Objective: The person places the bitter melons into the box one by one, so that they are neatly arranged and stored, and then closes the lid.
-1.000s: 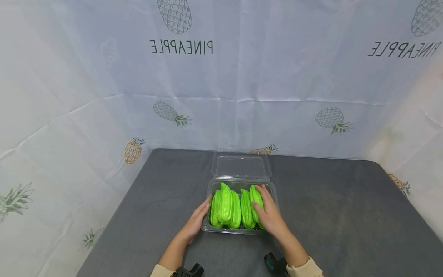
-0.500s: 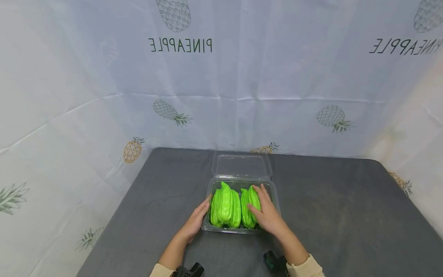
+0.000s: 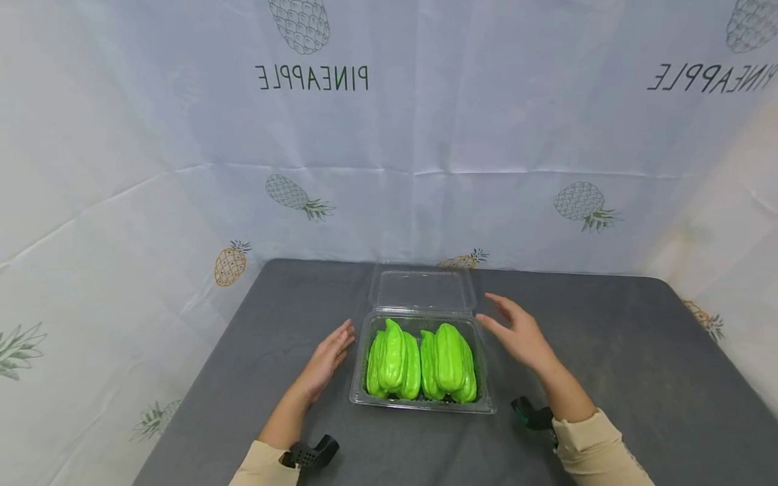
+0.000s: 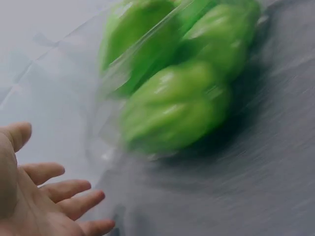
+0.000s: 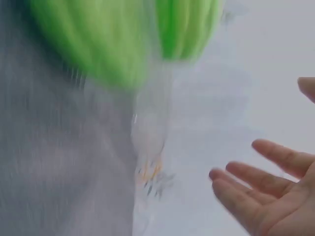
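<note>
In the head view a clear plastic clamshell box [image 3: 358, 398] stands on the table with its lid [image 3: 422, 290] folded back behind it. Several bright green peppers [image 3: 395, 358] lie side by side inside, in two groups with a narrow gap between them. To the left of the box is my left hand [image 3: 328, 354], fingers extended, apart from its wall. My right hand [image 3: 519, 331] is off the box's right back corner, thumb and fingers spread and holding nothing. Both wrist views are blurred and show the peppers [image 4: 177, 105] beyond each hand's loose fingers.
The dark grey table [image 3: 595, 351] extends to both sides of the box. Behind it hangs a pale cloth [image 3: 425, 135] printed with pineapples. A black wrist device [image 3: 313, 452] sits at the left wrist, another [image 3: 531, 413] at the right.
My right hand has let go of the right-hand peppers and moved out to the right and back. My left hand has come away from the box wall to the left. The right-hand peppers are uncovered.
</note>
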A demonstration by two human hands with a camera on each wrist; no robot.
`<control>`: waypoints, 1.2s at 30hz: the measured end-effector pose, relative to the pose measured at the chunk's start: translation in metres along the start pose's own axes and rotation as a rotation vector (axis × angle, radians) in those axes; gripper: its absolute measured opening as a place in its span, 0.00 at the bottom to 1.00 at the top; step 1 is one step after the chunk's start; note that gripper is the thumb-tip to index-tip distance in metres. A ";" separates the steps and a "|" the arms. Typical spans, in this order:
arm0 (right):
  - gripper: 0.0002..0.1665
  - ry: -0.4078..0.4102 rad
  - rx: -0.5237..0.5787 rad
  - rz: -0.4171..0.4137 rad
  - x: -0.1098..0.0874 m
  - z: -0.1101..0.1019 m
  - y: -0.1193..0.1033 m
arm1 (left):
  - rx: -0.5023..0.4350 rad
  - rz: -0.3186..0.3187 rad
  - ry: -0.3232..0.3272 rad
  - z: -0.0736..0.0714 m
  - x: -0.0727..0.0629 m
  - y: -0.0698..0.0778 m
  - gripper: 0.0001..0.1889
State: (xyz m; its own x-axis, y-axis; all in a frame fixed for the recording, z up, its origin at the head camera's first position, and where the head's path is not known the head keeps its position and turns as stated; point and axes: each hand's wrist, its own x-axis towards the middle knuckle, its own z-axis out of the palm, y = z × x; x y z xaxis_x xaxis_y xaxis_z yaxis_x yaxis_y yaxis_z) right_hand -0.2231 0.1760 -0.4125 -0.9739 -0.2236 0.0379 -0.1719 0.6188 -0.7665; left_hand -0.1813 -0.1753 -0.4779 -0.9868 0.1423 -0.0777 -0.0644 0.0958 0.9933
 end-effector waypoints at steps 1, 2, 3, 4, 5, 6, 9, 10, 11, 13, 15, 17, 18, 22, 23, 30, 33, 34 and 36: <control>0.40 -0.004 0.006 0.006 0.005 -0.005 0.004 | 0.029 0.001 0.016 -0.005 0.005 0.004 0.31; 0.40 -0.012 0.013 0.012 0.010 -0.009 0.008 | 0.062 -0.001 0.029 -0.010 0.010 0.007 0.31; 0.41 -0.023 0.018 0.016 0.015 -0.013 0.012 | 0.095 -0.004 0.036 -0.016 0.015 0.011 0.30; 0.41 -0.036 0.024 0.024 0.020 -0.015 0.015 | 0.121 -0.015 0.035 -0.020 0.018 0.018 0.29; 0.42 -0.046 0.022 0.029 0.025 -0.018 0.018 | 0.148 -0.024 0.029 -0.025 0.024 0.021 0.29; 0.42 -0.059 0.018 0.034 0.030 -0.020 0.021 | 0.172 -0.036 0.025 -0.029 0.029 0.025 0.29; 0.42 -0.097 0.011 0.056 0.049 -0.026 0.028 | 0.244 -0.070 0.001 -0.041 0.045 0.032 0.30; 0.41 -0.112 0.015 0.062 0.055 -0.028 0.031 | 0.252 -0.081 0.002 -0.043 0.051 0.034 0.30; 0.40 -0.131 0.030 0.069 0.063 -0.030 0.034 | 0.263 -0.084 0.004 -0.046 0.058 0.031 0.30; 0.38 -0.174 0.092 0.086 0.078 -0.032 0.041 | 0.272 -0.092 0.006 -0.048 0.069 0.033 0.30; 0.36 -0.224 0.166 0.109 0.090 -0.033 0.050 | 0.265 -0.103 0.021 -0.047 0.078 0.034 0.29; 0.34 -0.268 0.243 0.142 0.099 -0.032 0.061 | 0.262 -0.111 0.022 -0.044 0.087 0.034 0.28; 0.33 -0.281 0.273 0.161 0.102 -0.032 0.066 | 0.255 -0.117 0.026 -0.042 0.091 0.034 0.27; 0.32 -0.301 0.357 0.227 0.110 -0.025 0.079 | 0.239 -0.139 0.023 -0.032 0.103 0.033 0.24; 0.31 -0.302 0.373 0.237 0.111 -0.023 0.081 | 0.239 -0.148 0.024 -0.029 0.105 0.033 0.23; 0.30 -0.348 0.461 0.243 0.115 -0.008 0.077 | 0.245 -0.187 0.014 -0.018 0.115 0.028 0.17; 0.27 -0.365 0.451 0.227 0.116 -0.005 0.076 | 0.255 -0.192 0.017 -0.015 0.117 0.027 0.15; 0.25 -0.368 0.455 0.226 0.116 -0.005 0.076 | 0.256 -0.196 0.021 -0.014 0.118 0.027 0.15; 0.22 -0.379 0.467 0.208 0.116 -0.005 0.077 | 0.266 -0.198 0.021 -0.013 0.119 0.027 0.14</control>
State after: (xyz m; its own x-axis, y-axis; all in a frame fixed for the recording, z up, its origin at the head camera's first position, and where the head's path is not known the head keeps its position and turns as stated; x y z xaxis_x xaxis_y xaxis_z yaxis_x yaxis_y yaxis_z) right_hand -0.3501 0.2017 -0.4641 -0.8455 -0.4378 -0.3056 0.1813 0.3030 -0.9356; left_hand -0.3026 -0.1685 -0.4596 -0.9618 0.0755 -0.2630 -0.2172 0.3739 0.9017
